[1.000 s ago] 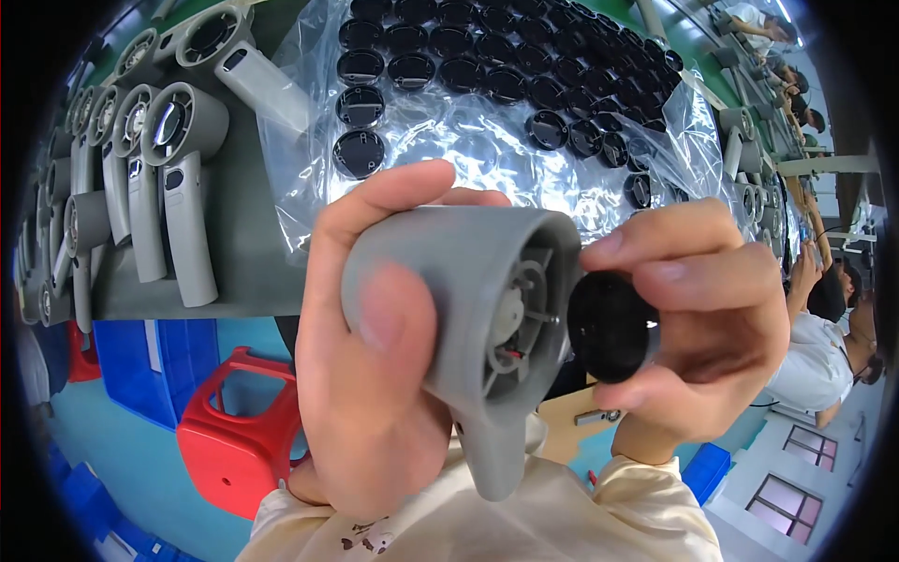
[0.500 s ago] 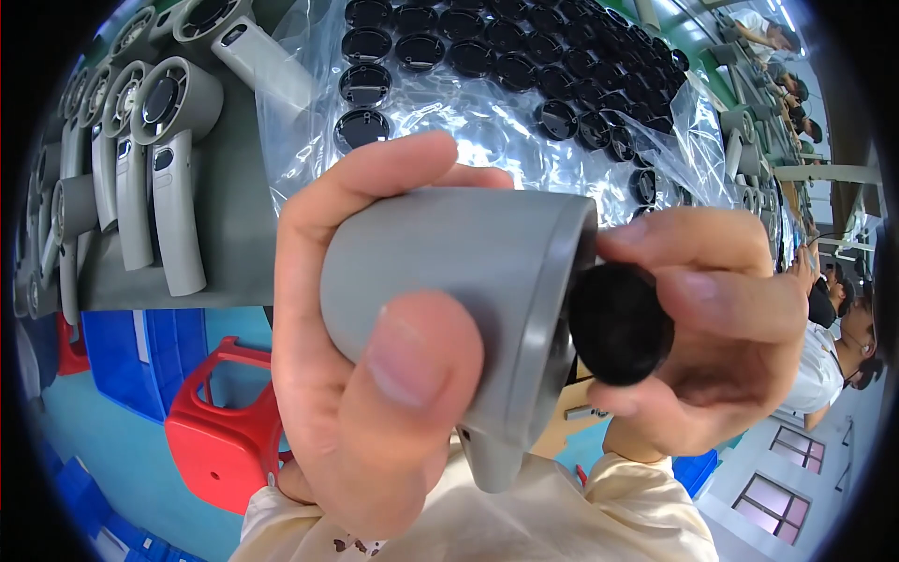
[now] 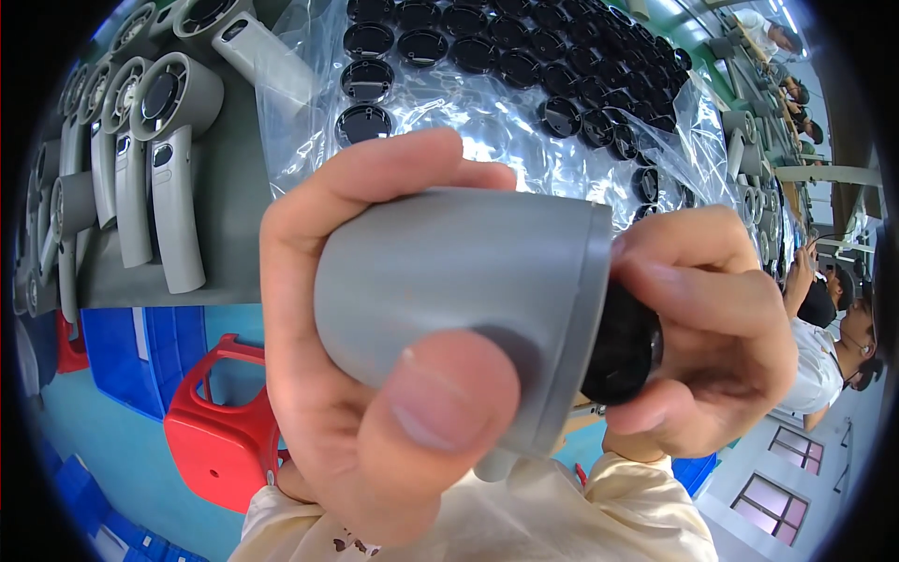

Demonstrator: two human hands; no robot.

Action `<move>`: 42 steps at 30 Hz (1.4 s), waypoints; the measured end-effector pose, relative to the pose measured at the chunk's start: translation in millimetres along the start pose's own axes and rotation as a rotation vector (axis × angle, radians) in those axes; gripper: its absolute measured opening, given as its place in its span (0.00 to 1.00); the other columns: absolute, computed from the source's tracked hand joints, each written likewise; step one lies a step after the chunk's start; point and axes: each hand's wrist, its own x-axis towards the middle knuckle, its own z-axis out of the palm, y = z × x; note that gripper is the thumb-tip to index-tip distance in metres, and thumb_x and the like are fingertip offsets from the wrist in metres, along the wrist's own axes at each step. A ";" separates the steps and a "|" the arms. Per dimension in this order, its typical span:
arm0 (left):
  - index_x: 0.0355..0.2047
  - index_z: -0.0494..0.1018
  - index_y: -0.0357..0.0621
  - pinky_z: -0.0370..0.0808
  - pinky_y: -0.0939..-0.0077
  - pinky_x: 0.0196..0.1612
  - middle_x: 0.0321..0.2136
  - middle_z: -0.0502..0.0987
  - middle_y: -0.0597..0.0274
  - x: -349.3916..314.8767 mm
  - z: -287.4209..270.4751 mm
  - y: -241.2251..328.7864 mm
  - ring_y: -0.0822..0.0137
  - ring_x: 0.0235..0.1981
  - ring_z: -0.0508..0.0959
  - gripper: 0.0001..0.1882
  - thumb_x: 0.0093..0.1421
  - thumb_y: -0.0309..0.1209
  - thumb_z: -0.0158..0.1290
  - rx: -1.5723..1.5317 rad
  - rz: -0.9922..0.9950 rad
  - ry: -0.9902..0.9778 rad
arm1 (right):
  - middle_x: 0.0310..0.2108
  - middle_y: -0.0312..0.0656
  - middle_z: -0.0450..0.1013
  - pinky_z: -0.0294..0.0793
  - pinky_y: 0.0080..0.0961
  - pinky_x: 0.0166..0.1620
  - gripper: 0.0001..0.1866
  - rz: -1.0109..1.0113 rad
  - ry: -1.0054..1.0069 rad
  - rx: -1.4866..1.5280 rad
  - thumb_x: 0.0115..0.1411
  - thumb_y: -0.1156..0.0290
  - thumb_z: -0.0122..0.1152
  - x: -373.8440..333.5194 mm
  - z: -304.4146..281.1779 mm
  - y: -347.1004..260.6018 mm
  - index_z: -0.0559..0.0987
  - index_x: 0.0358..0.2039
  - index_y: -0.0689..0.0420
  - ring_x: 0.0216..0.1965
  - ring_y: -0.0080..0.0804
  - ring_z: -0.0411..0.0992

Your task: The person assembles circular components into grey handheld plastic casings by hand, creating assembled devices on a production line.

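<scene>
My left hand [image 3: 375,375] is wrapped round the grey head of a handheld fan [image 3: 459,272], thumb across its near side. The fan lies sideways, its open rim turned to the right; its handle points down toward me and is mostly hidden. A round black cap [image 3: 623,347] sits at that rim, pinched by the fingers and thumb of my right hand [image 3: 721,328]. The housing hides part of the cap, so I cannot tell whether it is inside the rim.
Several black caps [image 3: 473,53] lie in rows on clear plastic sheeting [image 3: 440,108] beyond my hands. Several grey handheld fans [image 3: 178,215] stand at left on the table. A red stool [image 3: 220,431] and blue bin [image 3: 140,361] are below. Other people [image 3: 824,365] work at right.
The fan head has turned so its open rim faces further away from view. My right hand has moved the black cap closer against the rim. My left thumb has shifted right and down.
</scene>
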 end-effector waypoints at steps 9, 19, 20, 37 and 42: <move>0.57 0.48 0.36 0.66 0.65 0.50 0.51 0.60 0.41 0.8 -2.7 -1.1 0.54 0.47 0.68 0.35 0.62 0.54 0.32 0.125 0.028 -0.039 | 0.33 0.59 0.68 0.69 0.24 0.33 0.33 0.043 0.032 0.066 0.43 0.52 0.70 -5.1 0.7 4.7 0.72 0.35 0.72 0.29 0.36 0.69; 0.57 0.47 0.33 0.65 0.66 0.52 0.50 0.62 0.42 -3.0 6.3 -1.8 0.55 0.49 0.67 0.35 0.62 0.53 0.28 0.187 -0.004 0.062 | 0.36 0.62 0.66 0.72 0.24 0.35 0.28 0.084 0.006 0.018 0.42 0.62 0.70 -4.1 -4.0 -5.2 0.68 0.40 0.62 0.34 0.39 0.70; 0.57 0.47 0.33 0.66 0.66 0.52 0.50 0.62 0.42 -3.3 6.1 -2.2 0.55 0.49 0.68 0.35 0.63 0.53 0.28 0.214 0.015 0.062 | 0.36 0.62 0.65 0.73 0.25 0.35 0.28 0.089 -0.008 0.003 0.42 0.64 0.71 -3.5 -4.6 -6.8 0.67 0.40 0.60 0.35 0.39 0.70; 0.56 0.49 0.34 0.67 0.68 0.49 0.48 0.62 0.41 0.2 9.7 -1.9 0.56 0.46 0.69 0.37 0.61 0.55 0.31 0.030 0.050 0.021 | 0.40 0.66 0.63 0.73 0.25 0.39 0.27 0.112 0.080 -0.015 0.41 0.73 0.72 -5.4 9.5 -15.0 0.66 0.39 0.55 0.37 0.43 0.70; 0.57 0.48 0.34 0.66 0.66 0.51 0.49 0.62 0.40 -9.1 15.1 -12.0 0.54 0.47 0.69 0.36 0.62 0.55 0.30 -0.034 0.129 0.224 | 0.39 0.63 0.66 0.72 0.22 0.37 0.28 0.047 0.110 -0.075 0.41 0.69 0.73 -8.1 10.0 -7.7 0.68 0.41 0.59 0.37 0.41 0.71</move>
